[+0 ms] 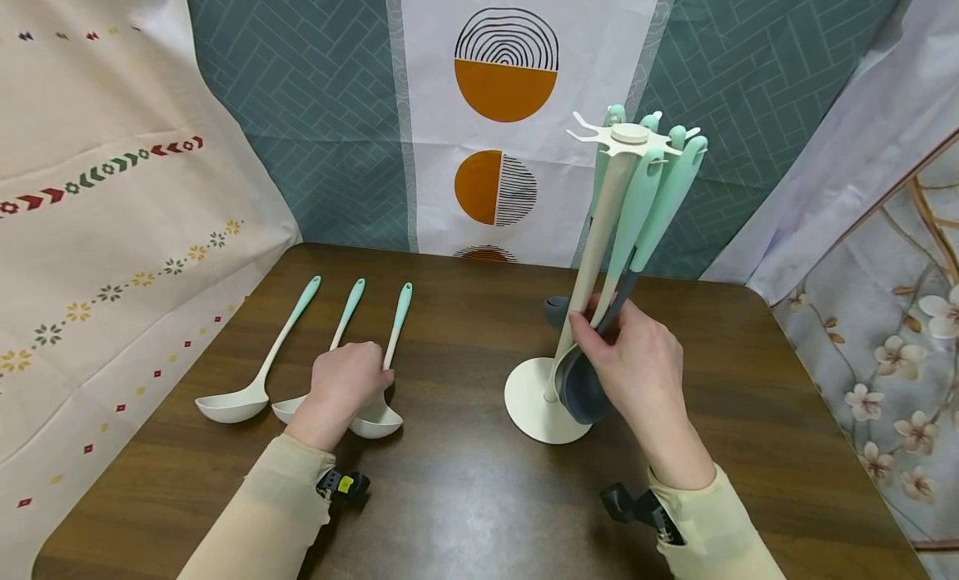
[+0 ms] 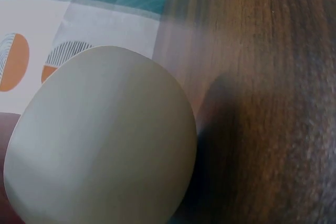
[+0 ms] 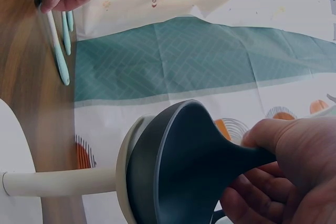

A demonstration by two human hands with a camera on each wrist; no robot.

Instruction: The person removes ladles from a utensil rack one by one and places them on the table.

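My left hand [image 1: 348, 389] is at the left of the table, pinching the lower handle of a white ladle with a mint grip [image 1: 400, 309]. Its pale bowl [image 2: 105, 140] fills much of the left wrist view. My right hand [image 1: 637, 368] grips the neck of a dark grey ladle [image 3: 184, 166] hanging by its mint handle from a cream utensil stand [image 1: 547, 418]. Just behind the dark bowl shows the rim of a cream utensil [image 3: 123, 163], close against it. More mint handles [image 1: 633, 197] hang from the stand's hooked top.
Two more white ladles lie on the brown table [image 1: 464, 339]: one at far left [image 1: 236, 404], the other [image 1: 348, 314] partly behind my left hand. Another dark utensil end [image 1: 556, 310] hangs behind the stand's pole. Patterned cloths [image 1: 322, 131] line the back and sides.
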